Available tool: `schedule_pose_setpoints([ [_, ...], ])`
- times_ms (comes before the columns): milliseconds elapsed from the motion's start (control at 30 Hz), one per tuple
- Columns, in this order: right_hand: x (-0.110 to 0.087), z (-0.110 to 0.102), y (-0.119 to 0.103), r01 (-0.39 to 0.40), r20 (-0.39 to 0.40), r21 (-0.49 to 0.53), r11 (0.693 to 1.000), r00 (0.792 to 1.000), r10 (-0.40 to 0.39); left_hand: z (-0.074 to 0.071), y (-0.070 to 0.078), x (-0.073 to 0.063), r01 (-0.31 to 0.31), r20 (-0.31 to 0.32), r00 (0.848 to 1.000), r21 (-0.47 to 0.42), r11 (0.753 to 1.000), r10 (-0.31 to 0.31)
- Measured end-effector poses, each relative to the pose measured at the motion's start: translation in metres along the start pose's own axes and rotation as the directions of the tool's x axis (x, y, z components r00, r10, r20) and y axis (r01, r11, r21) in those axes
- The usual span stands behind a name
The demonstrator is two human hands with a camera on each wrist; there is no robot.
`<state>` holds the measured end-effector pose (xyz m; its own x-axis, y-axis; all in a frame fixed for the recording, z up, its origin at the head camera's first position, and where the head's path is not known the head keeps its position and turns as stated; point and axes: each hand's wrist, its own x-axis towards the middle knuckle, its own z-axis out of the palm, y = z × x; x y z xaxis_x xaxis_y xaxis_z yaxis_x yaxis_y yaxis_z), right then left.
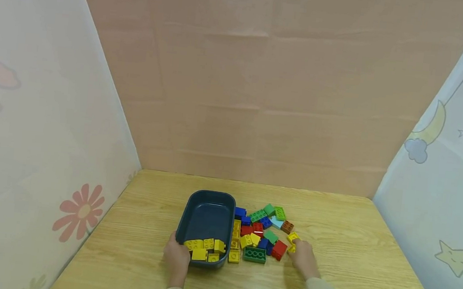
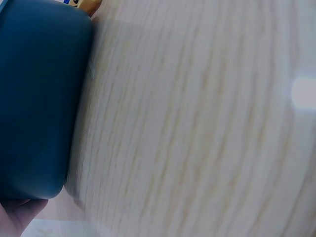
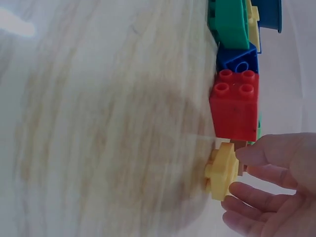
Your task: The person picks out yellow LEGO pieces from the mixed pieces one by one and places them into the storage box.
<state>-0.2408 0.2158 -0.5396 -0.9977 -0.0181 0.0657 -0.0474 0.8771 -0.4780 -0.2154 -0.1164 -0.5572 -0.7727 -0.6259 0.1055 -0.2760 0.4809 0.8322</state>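
A dark blue tray (image 1: 205, 229) stands on the table with several yellow bricks (image 1: 199, 254) at its near end. My left hand (image 1: 176, 257) grips the tray's left side near the front corner; in the left wrist view only a bit of the hand (image 2: 19, 215) shows beside the tray wall (image 2: 39, 108). Right of the brick pile, my right hand (image 1: 303, 259) pinches a yellow brick (image 3: 223, 172) between thumb and fingers, low over the table. A red brick (image 3: 234, 106) lies close by. The fingers partly cover the yellow brick.
Loose bricks lie right of the tray: a dark green brick (image 1: 255, 255) at the front, blue ones (image 1: 240, 212) and light green ones (image 1: 257, 215) behind, a brown one (image 1: 287, 226) to the right. Several yellow bricks (image 1: 236, 234) line the tray's right wall. A papered wall (image 1: 259, 119) closes off the back.
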Motion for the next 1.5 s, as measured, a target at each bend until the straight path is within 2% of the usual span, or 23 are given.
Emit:
schedule_pose_setpoints([
  [433,0.001,0.006,0.007,0.012,0.003,0.004,1.0,1.0,-0.012,0.001,-0.001,0.001,0.006,0.019,1.0,-0.001,1.0,-0.006],
  [733,-0.001,0.009,0.01,-0.005,0.015,0.023,1.0,1.0,0.005,0.0,-0.002,-0.001,-0.027,0.0,1.0,0.005,1.0,0.027],
  [900,-0.002,0.007,0.01,0.001,-0.014,0.038,0.999,1.0,-0.001,0.001,-0.001,0.0,-0.01,0.012,1.0,0.007,1.0,0.01],
  [1100,-0.002,0.001,0.004,0.029,-0.084,0.064,0.997,0.996,-0.024,0.001,-0.003,0.0,-0.04,-0.021,0.999,-0.021,0.999,0.04],
  [1200,-0.001,-0.004,-0.003,0.064,-0.127,0.065,0.996,0.99,-0.056,0.001,-0.003,-0.001,-0.047,-0.026,0.999,-0.024,0.999,0.047],
  [1400,0.003,-0.009,-0.019,0.071,-0.156,0.108,0.992,0.986,-0.054,0.001,-0.002,-0.001,-0.043,-0.014,0.999,-0.023,0.999,0.042],
  [1500,0.006,-0.008,-0.029,0.113,-0.204,0.094,0.989,0.975,-0.092,0.0,-0.001,-0.001,-0.033,-0.008,0.999,-0.024,0.999,0.033],
])
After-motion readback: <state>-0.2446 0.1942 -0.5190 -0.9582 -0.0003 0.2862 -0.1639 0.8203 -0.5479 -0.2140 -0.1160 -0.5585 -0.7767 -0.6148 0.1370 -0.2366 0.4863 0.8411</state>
